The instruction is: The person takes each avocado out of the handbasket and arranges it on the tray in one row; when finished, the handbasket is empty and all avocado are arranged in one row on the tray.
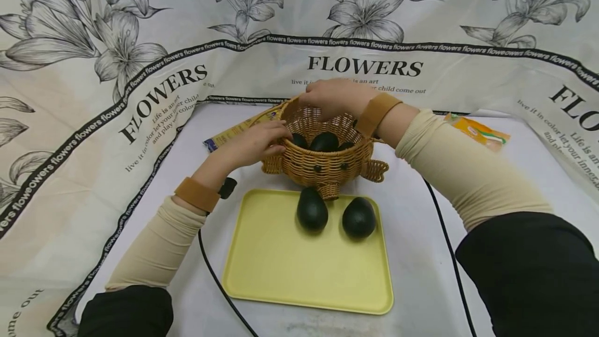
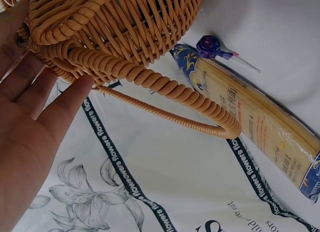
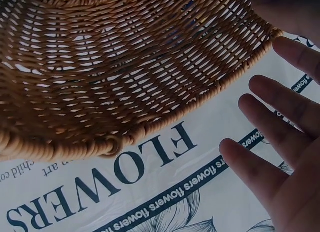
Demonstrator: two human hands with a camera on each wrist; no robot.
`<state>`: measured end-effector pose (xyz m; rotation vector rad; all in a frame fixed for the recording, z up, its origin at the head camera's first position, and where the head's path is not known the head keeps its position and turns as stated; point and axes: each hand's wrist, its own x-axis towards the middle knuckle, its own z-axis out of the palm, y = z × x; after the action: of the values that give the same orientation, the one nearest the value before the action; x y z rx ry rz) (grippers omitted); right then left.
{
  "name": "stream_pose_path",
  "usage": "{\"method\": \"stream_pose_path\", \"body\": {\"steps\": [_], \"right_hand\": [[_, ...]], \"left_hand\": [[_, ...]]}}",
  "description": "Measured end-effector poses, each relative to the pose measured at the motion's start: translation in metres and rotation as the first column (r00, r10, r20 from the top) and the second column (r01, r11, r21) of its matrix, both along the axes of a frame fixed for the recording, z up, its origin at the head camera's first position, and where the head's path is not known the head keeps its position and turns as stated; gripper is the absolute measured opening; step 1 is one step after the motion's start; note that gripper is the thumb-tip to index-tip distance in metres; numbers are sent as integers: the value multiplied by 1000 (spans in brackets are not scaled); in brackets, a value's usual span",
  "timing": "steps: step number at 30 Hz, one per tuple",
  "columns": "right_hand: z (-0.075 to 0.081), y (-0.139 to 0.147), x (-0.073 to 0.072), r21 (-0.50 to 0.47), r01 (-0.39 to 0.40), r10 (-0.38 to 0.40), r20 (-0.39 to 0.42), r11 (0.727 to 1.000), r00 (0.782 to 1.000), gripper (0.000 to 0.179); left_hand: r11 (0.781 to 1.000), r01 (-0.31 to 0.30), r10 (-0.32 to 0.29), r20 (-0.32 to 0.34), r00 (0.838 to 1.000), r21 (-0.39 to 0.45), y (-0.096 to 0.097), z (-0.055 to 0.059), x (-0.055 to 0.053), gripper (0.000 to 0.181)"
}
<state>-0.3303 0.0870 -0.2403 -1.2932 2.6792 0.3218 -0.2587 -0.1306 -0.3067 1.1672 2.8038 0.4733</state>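
Note:
A brown wicker basket (image 1: 323, 163) with several dark green avocados (image 1: 325, 142) inside stands behind a yellow tray (image 1: 299, 269). Two more avocados (image 1: 312, 212) lie apart at the back of that tray. My left hand (image 1: 255, 142) holds the basket's left rim, thumb outside and fingertips over the edge; in the left wrist view its fingers (image 2: 65, 109) meet the wicker beside the coiled handle (image 2: 170, 92). Above the far rim is my right hand (image 1: 334, 99). The right wrist view shows its fingers (image 3: 260, 169) spread outside the rim, gripping nothing.
A pack of noodles (image 1: 238, 131) lies behind the basket on the left. An orange packet (image 1: 479, 131) rests at the back right. Black cables (image 1: 449, 243) cross the white table on both sides. A flower-printed cloth (image 1: 243, 72) rises behind.

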Motion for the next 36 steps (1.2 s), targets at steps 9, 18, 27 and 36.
{"method": "stream_pose_path", "body": {"steps": [9, 18, 27, 36], "right_hand": [[-11, -16, -8, 33, 51, -53, 40, 998, 998, 56], [-27, -17, -12, 30, 34, -36, 46, 999, 998, 42], [-34, -14, -15, 124, 67, -77, 74, 990, 994, 62], [-41, -19, -17, 242, 117, -162, 174, 963, 971, 60]], "left_hand": [[1000, -3, 3, -3, 1000, -3, 1, 0, 1, 32], [1000, 7, -7, -18, 1000, 2, -1, -2, -1, 31], [1000, 10, -9, -18, 1000, 12, -1, -2, 0, 31], [1000, 11, -11, -14, 1000, 16, -1, -1, 0, 30]]}}
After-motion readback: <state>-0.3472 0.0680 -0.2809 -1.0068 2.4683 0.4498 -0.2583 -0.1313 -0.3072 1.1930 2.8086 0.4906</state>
